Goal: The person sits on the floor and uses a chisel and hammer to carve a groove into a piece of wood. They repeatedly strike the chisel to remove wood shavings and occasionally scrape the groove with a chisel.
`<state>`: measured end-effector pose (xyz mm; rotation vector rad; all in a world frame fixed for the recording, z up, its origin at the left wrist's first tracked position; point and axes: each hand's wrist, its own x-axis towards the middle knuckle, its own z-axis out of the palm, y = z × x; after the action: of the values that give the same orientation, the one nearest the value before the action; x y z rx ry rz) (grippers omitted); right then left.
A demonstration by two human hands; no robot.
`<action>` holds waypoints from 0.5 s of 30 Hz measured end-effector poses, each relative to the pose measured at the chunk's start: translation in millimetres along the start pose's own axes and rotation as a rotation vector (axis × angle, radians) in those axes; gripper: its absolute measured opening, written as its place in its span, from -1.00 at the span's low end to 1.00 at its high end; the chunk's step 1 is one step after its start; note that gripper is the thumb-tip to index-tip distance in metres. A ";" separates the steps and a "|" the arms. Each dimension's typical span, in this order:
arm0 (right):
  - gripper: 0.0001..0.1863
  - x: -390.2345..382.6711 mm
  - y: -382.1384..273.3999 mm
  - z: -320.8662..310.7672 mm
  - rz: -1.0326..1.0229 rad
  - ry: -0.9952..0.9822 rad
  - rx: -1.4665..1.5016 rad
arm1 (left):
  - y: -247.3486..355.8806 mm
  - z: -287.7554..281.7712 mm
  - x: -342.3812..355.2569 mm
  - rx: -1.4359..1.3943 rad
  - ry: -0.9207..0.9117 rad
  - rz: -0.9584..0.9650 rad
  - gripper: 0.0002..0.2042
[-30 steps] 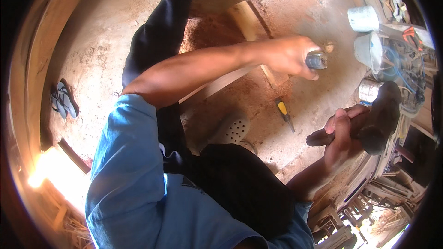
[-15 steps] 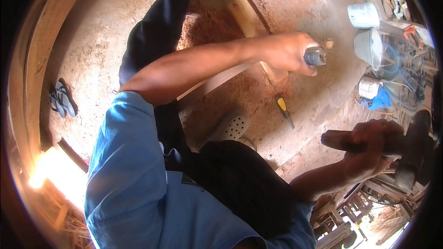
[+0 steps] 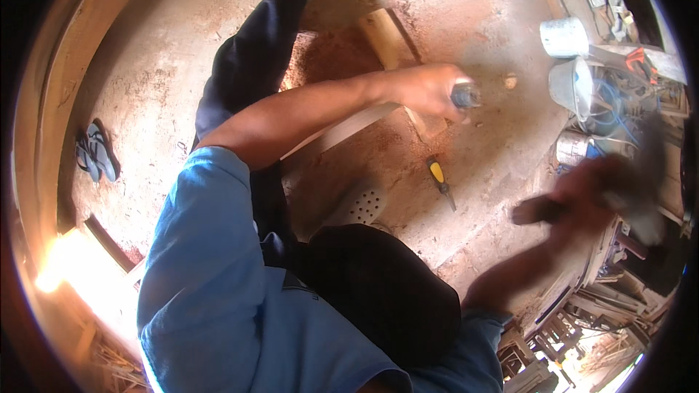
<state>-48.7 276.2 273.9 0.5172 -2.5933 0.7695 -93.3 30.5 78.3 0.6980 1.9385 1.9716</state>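
Note:
My left hand (image 3: 429, 91) is closed around the handle of a chisel (image 3: 466, 94), whose dark butt end shows while its blade is hidden beneath the hand. Below that hand lies a pale wooden board (image 3: 357, 127), partly covered by my forearm. At the right, my right hand (image 3: 586, 185) grips a dark mallet (image 3: 542, 210) by its handle; motion smears both the hand and the mallet's head. The mallet is apart from the chisel. A yellow-and-black-handled tool (image 3: 437, 172) with a dark shaft lies on the floor, nearer me than the board.
Another wood piece (image 3: 382, 35) lies beyond my left forearm amid reddish sawdust. Metal buckets (image 3: 564, 36) and an orange-handled tool (image 3: 641, 65) stand or lie at the far right. Flip-flops (image 3: 100, 151) rest at the left. Scrap wood (image 3: 619, 306) is piled at the near right.
My right hand has moved the mallet farther from my body, and it is now blurred. My left hand with the chisel has shifted slightly left. The whole view has turned a little.

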 end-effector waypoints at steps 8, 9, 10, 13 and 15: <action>-0.77 10.8 -47.5 75.3 0.094 -0.031 0.212 | -4.3 0.8 -1.7 0.058 0.021 0.036 -0.72; -0.71 -7.8 -37.4 105.5 0.243 -0.249 0.217 | -3.4 2.5 -2.9 0.027 0.065 0.071 -0.70; -0.63 -24.9 -25.0 124.4 0.335 -0.389 0.281 | -2.7 -0.3 -3.8 -0.003 0.041 0.141 -0.67; -0.76 -53.4 18.3 128.6 0.244 -0.301 0.400 | 2.0 3.5 -8.7 0.161 0.106 -0.056 -0.58; -0.89 -77.2 35.0 121.8 0.562 -0.341 0.479 | 5.2 7.5 -13.4 0.049 0.095 -0.102 -0.67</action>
<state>-29.1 251.3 128.9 0.0241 -2.9003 1.6368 -77.4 29.6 81.5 0.5158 2.0407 1.9344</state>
